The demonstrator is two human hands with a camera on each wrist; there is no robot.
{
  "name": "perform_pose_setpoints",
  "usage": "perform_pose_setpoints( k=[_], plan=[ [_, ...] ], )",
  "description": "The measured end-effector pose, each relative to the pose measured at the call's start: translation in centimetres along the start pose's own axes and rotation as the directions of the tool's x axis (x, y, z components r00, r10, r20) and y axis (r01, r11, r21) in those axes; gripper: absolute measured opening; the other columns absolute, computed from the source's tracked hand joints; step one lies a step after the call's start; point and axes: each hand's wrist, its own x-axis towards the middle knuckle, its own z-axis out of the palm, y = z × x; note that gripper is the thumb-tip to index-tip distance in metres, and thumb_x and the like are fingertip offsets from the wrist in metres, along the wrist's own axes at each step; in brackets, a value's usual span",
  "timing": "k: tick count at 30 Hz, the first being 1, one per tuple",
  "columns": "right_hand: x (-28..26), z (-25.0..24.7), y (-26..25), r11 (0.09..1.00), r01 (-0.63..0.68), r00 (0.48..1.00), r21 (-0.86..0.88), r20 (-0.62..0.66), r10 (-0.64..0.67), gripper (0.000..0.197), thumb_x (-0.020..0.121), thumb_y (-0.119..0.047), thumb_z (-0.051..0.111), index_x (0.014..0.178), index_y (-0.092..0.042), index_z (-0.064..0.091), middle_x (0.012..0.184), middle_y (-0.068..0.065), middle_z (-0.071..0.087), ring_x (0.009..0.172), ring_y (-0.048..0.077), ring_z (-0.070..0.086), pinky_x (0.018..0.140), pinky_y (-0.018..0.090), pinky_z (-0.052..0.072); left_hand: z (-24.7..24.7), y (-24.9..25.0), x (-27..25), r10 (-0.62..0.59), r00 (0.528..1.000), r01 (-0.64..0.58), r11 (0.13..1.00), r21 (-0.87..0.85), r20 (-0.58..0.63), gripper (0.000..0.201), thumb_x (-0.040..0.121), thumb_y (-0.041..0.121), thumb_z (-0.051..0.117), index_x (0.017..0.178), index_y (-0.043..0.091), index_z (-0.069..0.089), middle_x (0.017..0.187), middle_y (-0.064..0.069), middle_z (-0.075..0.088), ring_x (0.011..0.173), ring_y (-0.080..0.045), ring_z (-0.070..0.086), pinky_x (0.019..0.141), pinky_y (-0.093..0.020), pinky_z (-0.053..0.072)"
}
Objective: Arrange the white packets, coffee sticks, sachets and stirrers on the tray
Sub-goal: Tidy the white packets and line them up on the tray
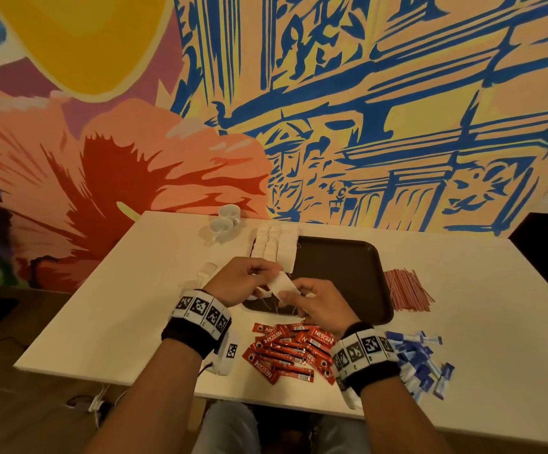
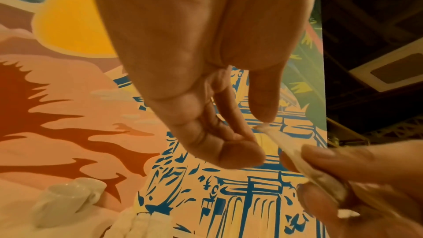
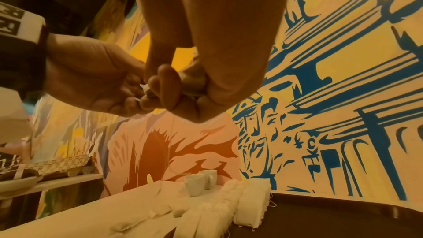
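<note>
Both hands meet over the near left corner of the dark tray [image 1: 347,273]: the right hand [image 1: 321,304] pinches one white packet [image 1: 282,285] while the left hand [image 1: 243,280], fingers curled, nips its other end. Rows of white packets [image 1: 274,245] line the tray's 10 o'clock edge; coffee sticks [image 1: 290,350] lie at 6, blue sachets [image 1: 420,362] at 5, stirrers [image 1: 405,290] at 3.
</note>
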Motion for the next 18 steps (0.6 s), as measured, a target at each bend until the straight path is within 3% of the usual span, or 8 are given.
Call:
perform_pose_setpoints(
  k=[5, 10, 14, 18],
  plan=[
    [0.5, -0.3, 0.7, 1.0, -0.009, 1.0, 0.001, -0.022, 0.009, 0.017, 0.098, -0.031, 0.067, 0.108, -0.02, 0.075, 0.095, 0.001, 0.077, 0.062, 0.004, 0.054, 0.057, 0.016, 0.044, -0.9, 0.0, 1.0, -0.008, 0.999, 0.008, 1.0, 0.015, 0.05, 0.02, 0.093, 0.003, 0.067, 0.112, 0.003, 0.072, 0.097, -0.023, 0.071, 0.068, -0.008, 0.067, 0.063, -0.018, 0.053],
    [1.1, -0.2, 1.2, 0.999, -0.031, 0.997, 0.036, -0.064, 0.034, 0.018, 0.098, -0.029, 0.068, 0.107, -0.015, 0.075, 0.093, 0.003, 0.078, 0.058, 0.002, 0.054, 0.053, 0.013, 0.043, -1.2, -0.3, 1.3, -0.018, 0.995, 0.018, 1.0, -0.005, 0.102, 0.02, 0.088, 0.002, 0.072, 0.107, 0.007, 0.07, 0.083, -0.016, 0.071, 0.075, -0.021, 0.071, 0.074, -0.027, 0.06],
    [1.5, 0.1, 1.5, 0.999, -0.041, 0.996, 0.01, -0.078, 0.041, 0.016, 0.097, -0.029, 0.068, 0.106, -0.017, 0.075, 0.093, 0.002, 0.078, 0.06, 0.004, 0.055, 0.056, 0.015, 0.045, -1.1, -0.5, 1.3, -0.005, 0.998, 0.004, 1.0, 0.017, 0.068, 0.014, 0.089, 0.004, 0.072, 0.101, 0.01, 0.073, 0.071, -0.007, 0.073, 0.067, -0.014, 0.07, 0.067, -0.024, 0.057],
    [1.6, 0.1, 2.0, 0.995, -0.099, 0.995, -0.032, -0.037, 0.097, 0.016, 0.095, -0.031, 0.071, 0.097, -0.017, 0.078, 0.084, -0.002, 0.077, 0.059, 0.003, 0.053, 0.059, 0.018, 0.045, -0.3, -1.4, 1.1, 0.015, 1.0, -0.016, 0.996, 0.086, 0.006, 0.011, 0.087, 0.003, 0.073, 0.096, 0.009, 0.077, 0.071, -0.011, 0.074, 0.063, -0.013, 0.068, 0.063, -0.022, 0.056]
  ],
)
